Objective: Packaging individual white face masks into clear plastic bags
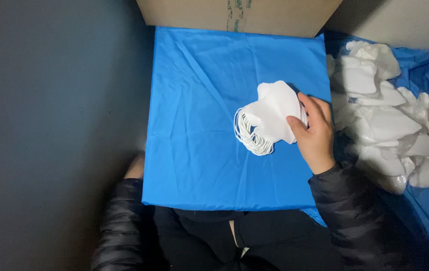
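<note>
The right hand (315,131) was closed on a stack of white masks (271,116); the left hand (135,168) was mostly hidden, its grip unclear.

Blue cloth (199,125) over work surface; cardboard box (199,12) behind; white bagged mask pile (385,125) at right.

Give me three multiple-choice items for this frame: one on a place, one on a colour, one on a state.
1. Where does the heap of packed masks lie?
A. right of the blue sheet
B. left of it
C. on the cardboard box

2. What colour is the sheet?
A. green
B. blue
C. red

3. What is the right hand doing?
A. resting open on the lap
B. gripping the stack of white masks
C. lifting the box

Key: 1 A, the heap sits beside the sheet's right edge. 2 B, plainly blue. 3 B, thumb and fingers close on the stack.
</note>
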